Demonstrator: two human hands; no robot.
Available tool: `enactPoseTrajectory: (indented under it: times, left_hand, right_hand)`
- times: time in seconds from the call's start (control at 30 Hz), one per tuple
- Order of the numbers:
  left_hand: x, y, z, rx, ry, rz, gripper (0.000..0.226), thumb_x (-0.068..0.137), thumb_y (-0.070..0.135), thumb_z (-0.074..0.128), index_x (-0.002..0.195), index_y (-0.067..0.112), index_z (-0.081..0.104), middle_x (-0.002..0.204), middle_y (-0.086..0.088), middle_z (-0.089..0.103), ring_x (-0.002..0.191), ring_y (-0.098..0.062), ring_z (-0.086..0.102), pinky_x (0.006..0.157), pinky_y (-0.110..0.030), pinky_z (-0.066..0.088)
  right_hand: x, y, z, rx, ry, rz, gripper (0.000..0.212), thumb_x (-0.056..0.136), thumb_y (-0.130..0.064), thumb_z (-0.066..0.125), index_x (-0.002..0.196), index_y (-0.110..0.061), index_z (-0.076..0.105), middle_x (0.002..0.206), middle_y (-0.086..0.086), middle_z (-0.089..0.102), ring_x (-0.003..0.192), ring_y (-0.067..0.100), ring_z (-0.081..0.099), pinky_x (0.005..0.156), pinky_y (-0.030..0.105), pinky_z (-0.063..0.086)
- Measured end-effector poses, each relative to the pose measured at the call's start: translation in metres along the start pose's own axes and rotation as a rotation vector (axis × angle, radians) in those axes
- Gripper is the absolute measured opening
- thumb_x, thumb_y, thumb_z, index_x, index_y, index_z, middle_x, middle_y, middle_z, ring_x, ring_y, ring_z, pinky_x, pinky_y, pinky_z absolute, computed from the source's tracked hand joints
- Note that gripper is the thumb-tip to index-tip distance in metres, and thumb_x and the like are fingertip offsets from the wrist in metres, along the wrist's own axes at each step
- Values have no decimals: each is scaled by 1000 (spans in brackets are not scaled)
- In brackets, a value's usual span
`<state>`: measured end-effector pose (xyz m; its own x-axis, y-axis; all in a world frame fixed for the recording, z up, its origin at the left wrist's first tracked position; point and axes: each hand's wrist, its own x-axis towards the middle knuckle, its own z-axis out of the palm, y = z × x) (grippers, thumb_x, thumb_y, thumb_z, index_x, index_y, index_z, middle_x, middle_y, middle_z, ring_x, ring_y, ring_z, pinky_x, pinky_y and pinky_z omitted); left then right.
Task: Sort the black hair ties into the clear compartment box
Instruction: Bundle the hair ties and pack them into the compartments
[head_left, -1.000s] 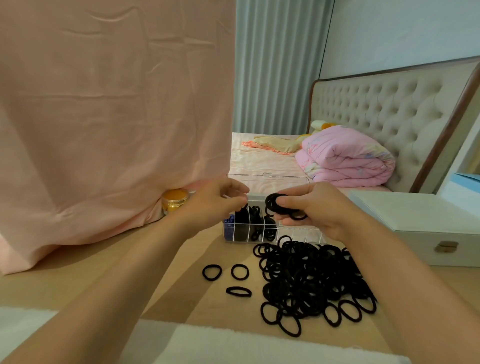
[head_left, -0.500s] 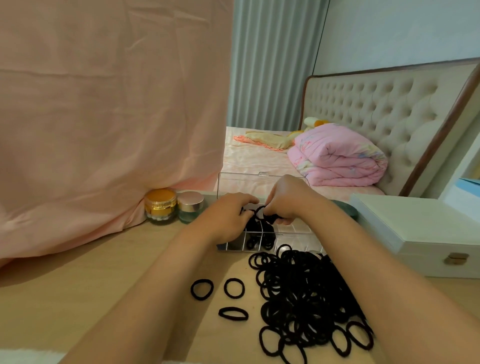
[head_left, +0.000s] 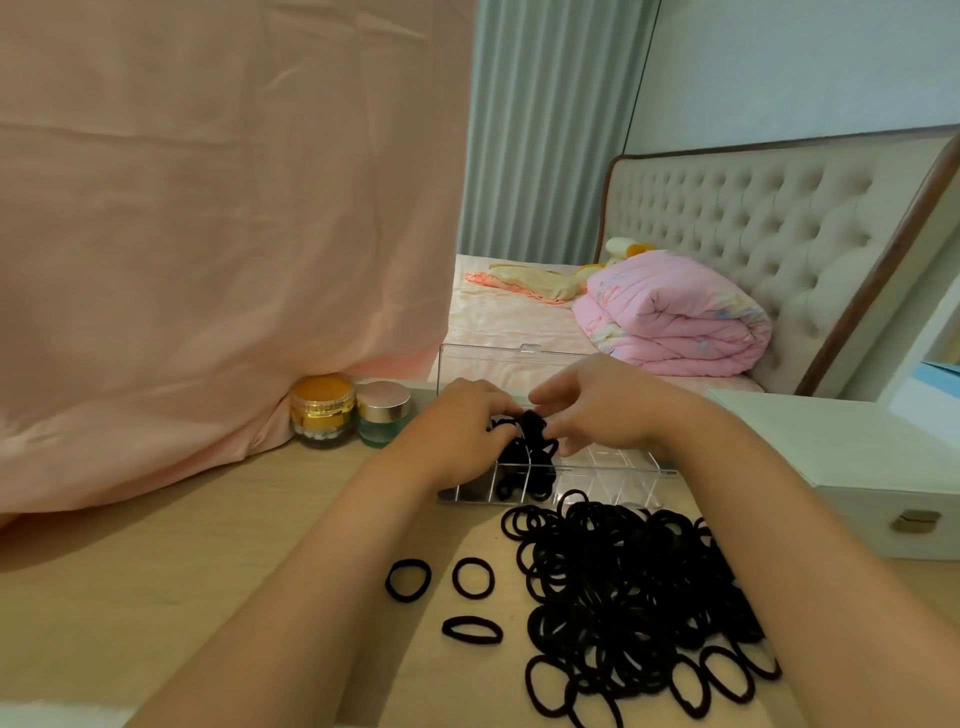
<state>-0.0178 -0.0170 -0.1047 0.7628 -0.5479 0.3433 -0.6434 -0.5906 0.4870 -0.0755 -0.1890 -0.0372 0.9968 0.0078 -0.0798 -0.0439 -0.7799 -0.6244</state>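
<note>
**Head view**

1. Clear compartment box (head_left: 613, 470): lid raised, set on the tabletop (head_left: 182, 545) near frame centre. Its left-centre compartments are already partly filled with black ties.
2. Bundle of hair ties (head_left: 531, 427): held just above those compartments.
3. Left hand (head_left: 457, 431): at 9 o'clock of the bundle, fingers curled onto it.
4. Right hand (head_left: 597, 408): at 3 o'clock of the bundle, fingers pinched on it.
5. Pile of hair ties (head_left: 634, 597): unsorted, at 6 o'clock of the box.
6. Three loose hair ties (head_left: 472, 578): at 9 o'clock of the pile.

**Risks, as judged**
- The springy ties may be let go unevenly and spring over a divider into the wrong compartment, or out onto the tabletop.
- The light box may be shoved or tipped if one edge is pressed.
- The raised lid may be knocked by a knuckle.

**Not determinable**
- The left fingertips are hidden behind the knuckles.
- The ties in the bundle cannot be counted.
- The far compartments are covered by both hands.
- The pile is overlapped by the right forearm and cut off at the lower frame edge.
</note>
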Motion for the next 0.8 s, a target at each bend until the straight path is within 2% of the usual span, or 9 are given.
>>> enactPoseTrajectory:
  times: [0.1, 0.17, 0.23, 0.3, 0.43, 0.53, 0.6, 0.7, 0.8]
  left_hand:
    - [0, 1, 1, 54, 43, 6, 28, 96, 36, 62, 124, 36, 68, 117, 10, 59, 108, -9, 39, 90, -29, 37]
    - [1, 2, 0, 102, 73, 20, 24, 95, 39, 63, 118, 41, 70, 109, 11, 62, 104, -11, 42, 90, -34, 38]
    - [2, 3, 1, 138, 101, 46, 21, 93, 41, 65, 112, 44, 72, 105, 13, 67, 101, -12, 48, 92, -37, 38]
    - [2, 4, 2, 100, 119, 64, 23, 90, 39, 68, 112, 43, 73, 100, 14, 73, 98, -10, 57, 95, -38, 44]
    - [1, 9, 0, -26, 132, 70, 28, 88, 28, 74, 115, 33, 73, 90, 16, 77, 89, 3, 66, 91, -25, 47]
    - [-1, 10, -2, -80, 68, 33, 29, 92, 27, 69, 119, 36, 68, 90, 16, 75, 90, 2, 66, 82, -19, 46]
    - [-1, 13, -1, -41, -13, 61, 32, 93, 23, 67, 122, 37, 64, 91, 17, 74, 94, 3, 65, 89, -19, 43]
    - [1, 21, 1, 51, -52, 99, 31, 93, 21, 66, 120, 36, 63, 95, 16, 73, 99, -4, 64, 97, -26, 42]
    - [0, 24, 2, -83, -7, 50, 33, 87, 19, 72, 117, 33, 64, 99, 17, 71, 93, -2, 64, 82, -22, 49]
  right_hand:
    - [-2, 10, 10, 58, 94, -19, 48, 86, 11, 65, 131, -5, 63, 116, 7, 70, 87, 23, 74, 73, 33, 64]
    - [-1, 16, 14, 5, 184, -82, 45, 83, 8, 68, 124, -11, 69, 111, 4, 72, 92, 19, 73, 78, 33, 63]
    - [-2, 20, 15, -122, 279, -137, 38, 82, 1, 71, 116, -16, 74, 106, 0, 74, 93, 12, 70, 87, 27, 57]
    - [-3, 23, 16, -134, 339, -155, 31, 81, -3, 73, 108, -20, 76, 96, -4, 74, 86, 12, 69, 84, 27, 57]
    - [-4, 27, 20, -34, 298, -181, 28, 78, -6, 76, 87, -32, 71, 85, -8, 72, 78, 10, 70, 79, 36, 62]
    - [-8, 26, 11, 113, 325, -225, 22, 84, -5, 72, 93, -25, 75, 87, -4, 74, 80, 15, 74, 78, 36, 63]
    - [-14, 26, 1, 194, 284, -222, 18, 84, -5, 73, 96, -18, 77, 92, -1, 75, 83, 15, 74, 74, 33, 64]
    - [-22, 28, -9, 69, 155, -200, 15, 78, -13, 81, 91, -21, 79, 91, -7, 75, 66, -1, 67, 54, 21, 57]
    - [-23, 28, -4, -58, 114, -194, 17, 75, -23, 86, 89, -31, 81, 90, -12, 76, 65, -9, 62, 61, 14, 48]
